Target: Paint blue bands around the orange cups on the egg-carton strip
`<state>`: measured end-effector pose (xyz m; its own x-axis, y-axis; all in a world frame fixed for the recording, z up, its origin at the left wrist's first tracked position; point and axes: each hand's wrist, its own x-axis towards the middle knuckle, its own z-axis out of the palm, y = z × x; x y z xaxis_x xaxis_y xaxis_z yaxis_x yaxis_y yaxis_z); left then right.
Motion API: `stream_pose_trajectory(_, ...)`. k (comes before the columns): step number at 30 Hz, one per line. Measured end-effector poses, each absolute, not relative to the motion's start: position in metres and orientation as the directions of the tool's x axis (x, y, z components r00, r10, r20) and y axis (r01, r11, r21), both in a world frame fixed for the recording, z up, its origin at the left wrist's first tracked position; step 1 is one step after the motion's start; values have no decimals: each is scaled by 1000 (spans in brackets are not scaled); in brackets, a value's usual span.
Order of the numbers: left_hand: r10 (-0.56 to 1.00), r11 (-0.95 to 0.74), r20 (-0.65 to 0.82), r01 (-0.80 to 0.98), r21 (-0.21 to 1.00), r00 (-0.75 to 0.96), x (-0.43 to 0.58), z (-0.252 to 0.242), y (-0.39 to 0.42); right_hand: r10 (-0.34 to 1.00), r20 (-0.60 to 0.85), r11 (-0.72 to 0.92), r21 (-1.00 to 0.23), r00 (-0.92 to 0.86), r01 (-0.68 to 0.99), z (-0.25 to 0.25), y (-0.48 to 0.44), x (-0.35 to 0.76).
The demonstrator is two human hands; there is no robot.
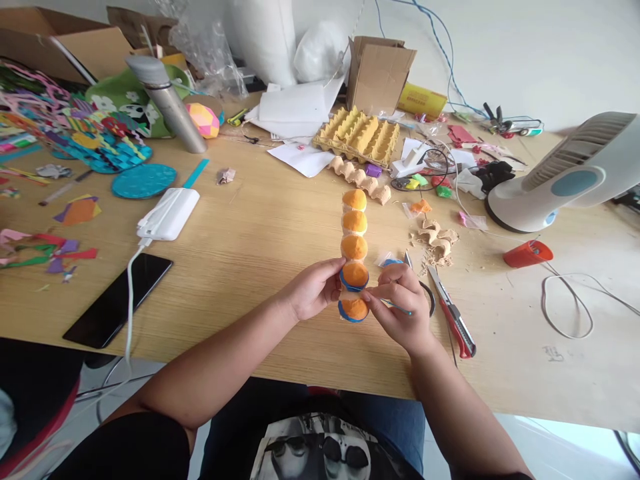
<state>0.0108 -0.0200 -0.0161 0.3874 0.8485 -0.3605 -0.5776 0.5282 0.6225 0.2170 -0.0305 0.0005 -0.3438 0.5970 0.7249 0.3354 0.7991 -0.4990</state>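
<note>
Orange cups [355, 248] sit between two inward-pointing hands [317, 287] [403, 305].

Clock face centred on middle of view: black phone [111, 304] flat between eight and nine o'clock, white cable [130, 283] lying across it; power bank [173, 217] at nine, same cable plugged in; metal bottle [175, 110] at ten, open cardboard box [95, 52] farther out that way; smaller cardboard box [377, 77] between twelve and one; yellow box [423, 100] at one, just beside it; white fan [570, 170] between two and three; red cup [517, 257] at three
</note>
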Motion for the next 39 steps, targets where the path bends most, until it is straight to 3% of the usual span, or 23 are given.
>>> stream_pose_trajectory(7, 850, 526, -360, -570, 631, 385, 11, -17, -21, 529, 754, 837, -389, -389, 384, 3, -28, 221)
stream_pose_trajectory(18, 829, 554, -364, -540, 634, 424, 9, -16, -22, 571, 732, 821, -523, -371, 231, 8, -29, 221)
stream_pose_trajectory(39, 832, 549, -340, -558, 622, 439, 9, -16, -24, 435, 811, 880, -292, -391, 374, 5, -32, 221)
